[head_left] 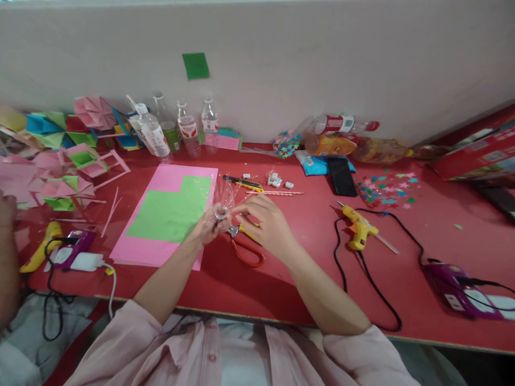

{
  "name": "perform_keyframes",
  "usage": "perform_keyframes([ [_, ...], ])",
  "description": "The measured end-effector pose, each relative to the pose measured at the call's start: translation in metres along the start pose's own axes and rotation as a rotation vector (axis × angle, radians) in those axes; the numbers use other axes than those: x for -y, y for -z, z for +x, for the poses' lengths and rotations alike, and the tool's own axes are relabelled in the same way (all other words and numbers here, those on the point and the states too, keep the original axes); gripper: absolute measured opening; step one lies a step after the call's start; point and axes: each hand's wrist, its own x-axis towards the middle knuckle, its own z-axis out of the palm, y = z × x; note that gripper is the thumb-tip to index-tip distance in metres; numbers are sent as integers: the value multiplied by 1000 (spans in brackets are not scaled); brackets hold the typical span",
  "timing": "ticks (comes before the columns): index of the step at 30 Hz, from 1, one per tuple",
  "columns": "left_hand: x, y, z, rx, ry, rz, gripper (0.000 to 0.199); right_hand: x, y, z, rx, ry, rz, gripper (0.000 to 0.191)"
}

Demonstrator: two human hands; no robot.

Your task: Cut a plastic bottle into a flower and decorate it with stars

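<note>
My left hand (210, 224) is closed round the neck of a cut clear plastic bottle top (221, 212), its round mouth turned up towards me. Thin clear strips of the plastic fan out above the neck. At its right side my right hand (263, 219) has bent fingers closed at the edge of the plastic, where the exact grip is hard to see. Under my right hand lie scissors (248, 254) with orange and yellow handles, partly hidden. A yellow and black utility knife (244, 183) rests just behind. Green paper (169, 209) on pink sheets (155, 252) lies left.
A yellow glue gun (359, 228) with a black cord lies right, near a phone (341, 176) and star confetti (388, 190). Plastic bottles (188, 128) stand along the wall. Folded paper crafts (64, 161) fill the left. Another person's arm (8, 257) is at the left edge.
</note>
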Motion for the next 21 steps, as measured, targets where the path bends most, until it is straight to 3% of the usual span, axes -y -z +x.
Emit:
perform_keyframes([
  [11, 2, -4, -2, 28, 13, 79, 32, -2, -9, -2, 43, -149, -11, 11],
  [21, 0, -6, -3, -132, 35, 83, 33, -3, -18, -4, 64, 10, -131, 10],
])
